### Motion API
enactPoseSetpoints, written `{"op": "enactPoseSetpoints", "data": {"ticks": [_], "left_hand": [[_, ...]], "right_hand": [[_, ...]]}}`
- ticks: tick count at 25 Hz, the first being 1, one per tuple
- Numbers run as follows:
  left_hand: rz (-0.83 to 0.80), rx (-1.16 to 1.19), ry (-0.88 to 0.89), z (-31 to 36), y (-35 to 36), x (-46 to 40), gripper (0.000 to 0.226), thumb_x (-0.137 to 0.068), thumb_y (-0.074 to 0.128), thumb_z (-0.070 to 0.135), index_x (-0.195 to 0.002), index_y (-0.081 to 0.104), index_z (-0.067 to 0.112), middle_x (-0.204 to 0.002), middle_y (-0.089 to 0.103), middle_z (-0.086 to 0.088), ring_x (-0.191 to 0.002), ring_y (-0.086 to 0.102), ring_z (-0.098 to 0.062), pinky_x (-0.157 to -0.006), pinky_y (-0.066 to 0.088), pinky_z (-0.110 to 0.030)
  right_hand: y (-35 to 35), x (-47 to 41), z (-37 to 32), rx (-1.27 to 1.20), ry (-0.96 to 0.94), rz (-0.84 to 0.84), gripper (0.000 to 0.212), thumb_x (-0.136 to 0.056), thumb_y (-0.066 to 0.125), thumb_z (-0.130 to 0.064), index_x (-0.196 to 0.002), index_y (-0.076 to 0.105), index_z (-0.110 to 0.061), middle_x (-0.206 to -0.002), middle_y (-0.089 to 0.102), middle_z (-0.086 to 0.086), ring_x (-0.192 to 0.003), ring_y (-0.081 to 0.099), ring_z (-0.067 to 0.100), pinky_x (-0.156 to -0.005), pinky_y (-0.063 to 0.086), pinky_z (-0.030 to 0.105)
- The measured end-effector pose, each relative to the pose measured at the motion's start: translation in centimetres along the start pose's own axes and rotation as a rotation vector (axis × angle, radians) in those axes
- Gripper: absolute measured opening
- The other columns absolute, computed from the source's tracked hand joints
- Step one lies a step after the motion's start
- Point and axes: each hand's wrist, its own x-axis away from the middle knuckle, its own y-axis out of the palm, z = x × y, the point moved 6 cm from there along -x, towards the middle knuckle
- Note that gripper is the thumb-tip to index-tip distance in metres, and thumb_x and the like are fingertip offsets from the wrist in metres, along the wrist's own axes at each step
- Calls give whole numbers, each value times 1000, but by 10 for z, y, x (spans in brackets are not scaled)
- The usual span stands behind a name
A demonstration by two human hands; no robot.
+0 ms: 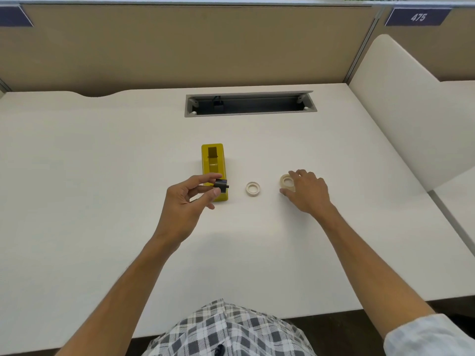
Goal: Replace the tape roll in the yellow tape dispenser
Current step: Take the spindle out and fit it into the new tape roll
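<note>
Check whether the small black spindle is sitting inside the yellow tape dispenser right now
No, the left hand pinches the small black spindle above the yellow tape dispenser, whose cradle is empty.

Bright, even overhead light, soft shadows, wide-angle bending at edges, perhaps slightly blurred.

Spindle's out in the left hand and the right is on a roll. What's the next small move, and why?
Probably lift the tape roll that the right hand grips and bring it to the black spindle pinched in the left hand. The yellow tape dispenser sits empty, and the empty core lies apart on the desk.
</note>
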Motion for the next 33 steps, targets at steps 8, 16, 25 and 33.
{"op": "enactPoseSetpoints", "data": {"ticks": [8,16,25,33], "left_hand": [[0,-1,-11,0,0,0,24,-90,63,7,-107,73,20,-103,74,-3,-94,68,-21,-79,55,-32],[21,-5,-37,0,-2,-2,24,-88,66,11,-107,72,23,-101,75,-4,-94,71,-22,-97,51,-45],[9,-19,-7,7,5,-5,24,-86,69,14,-108,71,25,-99,75,7,-94,70,-13,-79,50,-12],[3,-24,20,13,7,-3,25,-86,69,16,-109,71,22,-106,74,5,-98,69,-10,-83,50,-12]], "right_hand": [[-2,-3,2,-254,35,53,45,-92,59,-39,-131,52,-19,-127,58,8,-111,57,30,-87,47,39],[-41,33,-41,-1132,-62,153,41,-83,74,-27,-122,62,-23,-112,68,-11,-95,67,0,-81,54,19],[-81,75,-90,-1409,-269,17,35,-82,75,-16,-116,67,-21,-112,70,-9,-97,71,10,-79,54,19],[-94,88,-109,-1421,-357,13,35,-81,76,-24,-114,65,-25,-112,70,-11,-97,70,11,-77,55,19]]}}
